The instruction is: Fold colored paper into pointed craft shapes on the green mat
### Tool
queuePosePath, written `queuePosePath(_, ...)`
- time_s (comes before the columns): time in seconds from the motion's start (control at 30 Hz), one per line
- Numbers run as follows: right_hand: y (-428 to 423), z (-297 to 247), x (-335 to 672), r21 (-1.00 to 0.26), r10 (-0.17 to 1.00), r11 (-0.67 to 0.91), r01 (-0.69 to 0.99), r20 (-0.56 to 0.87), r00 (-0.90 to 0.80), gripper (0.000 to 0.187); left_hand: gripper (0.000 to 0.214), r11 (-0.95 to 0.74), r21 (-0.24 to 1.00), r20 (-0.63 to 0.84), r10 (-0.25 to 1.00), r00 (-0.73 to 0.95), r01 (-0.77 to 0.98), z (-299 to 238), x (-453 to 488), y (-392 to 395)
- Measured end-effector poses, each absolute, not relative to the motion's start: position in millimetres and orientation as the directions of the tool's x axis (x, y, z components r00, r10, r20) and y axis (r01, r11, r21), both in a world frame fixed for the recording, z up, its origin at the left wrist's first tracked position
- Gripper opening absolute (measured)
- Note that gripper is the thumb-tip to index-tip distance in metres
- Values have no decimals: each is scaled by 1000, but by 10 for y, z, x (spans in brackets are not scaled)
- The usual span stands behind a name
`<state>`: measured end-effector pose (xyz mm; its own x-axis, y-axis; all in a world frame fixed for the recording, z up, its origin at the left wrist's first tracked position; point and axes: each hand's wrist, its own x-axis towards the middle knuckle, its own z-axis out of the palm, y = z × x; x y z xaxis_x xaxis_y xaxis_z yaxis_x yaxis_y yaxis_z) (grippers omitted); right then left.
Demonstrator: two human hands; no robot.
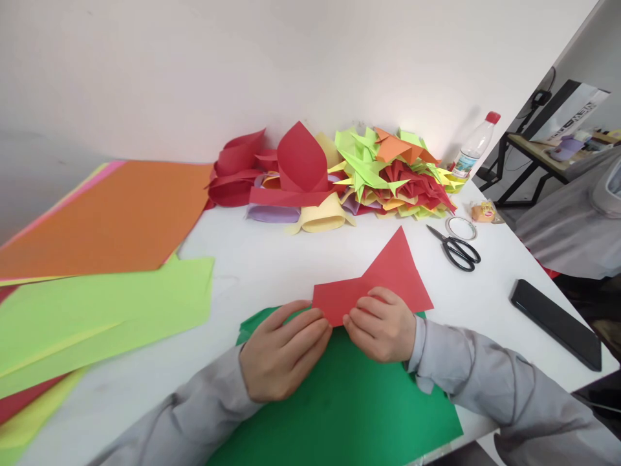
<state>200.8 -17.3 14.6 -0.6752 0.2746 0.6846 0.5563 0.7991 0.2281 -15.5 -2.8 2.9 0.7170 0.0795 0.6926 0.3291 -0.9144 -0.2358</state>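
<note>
A folded piece of red paper (395,272) is held between my two hands, its pointed end reaching up and to the right. My left hand (288,353) pinches its lower left corner, fingers pressed together. Along its lower edge, my right hand (381,323) grips it with bent fingers. Both thumbs are mostly hidden. Beneath my hands lies a large green sheet (349,408), reaching the near edge of the table.
Coloured sheets, an orange one (126,213) on top, cover the left side. Folded paper shapes (378,168) are heaped along the wall. To the right lie scissors (456,249), a tape roll (461,228), a black phone (555,323) and a bottle (473,149).
</note>
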Motion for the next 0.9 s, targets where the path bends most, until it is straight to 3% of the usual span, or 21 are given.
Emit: queuePosePath(0.9,-171,58,2055,230,326,763,604,671,-666,18,10,-887,-273,718,70,693,372,82,-194,13)
